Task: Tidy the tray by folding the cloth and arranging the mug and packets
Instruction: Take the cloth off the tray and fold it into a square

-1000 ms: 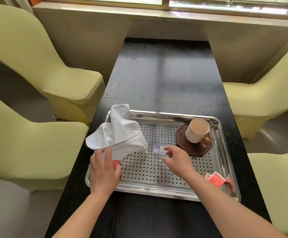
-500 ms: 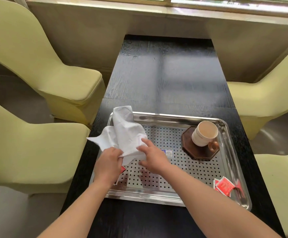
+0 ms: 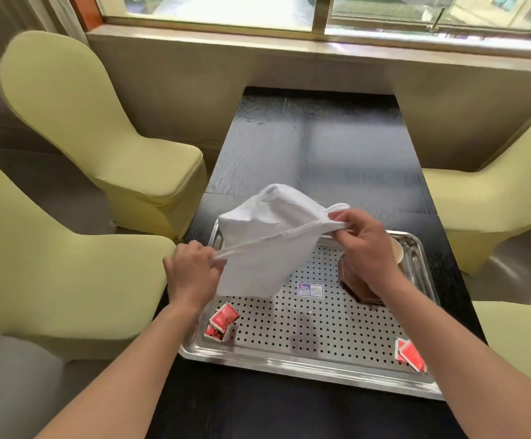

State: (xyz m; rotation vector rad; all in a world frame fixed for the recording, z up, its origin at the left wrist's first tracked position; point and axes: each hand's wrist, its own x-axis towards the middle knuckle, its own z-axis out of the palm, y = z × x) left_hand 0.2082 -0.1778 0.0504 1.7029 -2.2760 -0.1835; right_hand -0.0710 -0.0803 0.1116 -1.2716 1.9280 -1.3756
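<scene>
— What have you got in your hands?

— My left hand (image 3: 191, 274) is pinched tight on one end of the cloth's hemmed edge, out past the tray's left side. From there the edge runs up and to the right to my right hand (image 3: 363, 248), which grips the other end between thumb and fingers. The cloth (image 3: 264, 239) is white, thin and creased; it is lifted clear of the tray (image 3: 305, 365) and hangs in a loose, puffed sag over the tray's far left part.

— And on the tray itself?

— It is a shiny metal tray with a floor full of small holes, sitting on a black table (image 3: 314, 147). In its near left corner lie red packets (image 3: 221, 321), overlapping. Near the tray's middle lies a small blue and white packet (image 3: 310, 289); its print is too small to read. Toward the far right, mostly behind my right hand, is a dark brown coaster (image 3: 357, 289) with the mug (image 3: 397, 255) on it, only a pale sliver of it showing. In the near right corner lie more red packets (image 3: 411, 356).

— Any writing on the red ones?

— Dark marks, but I cannot read them.
</scene>
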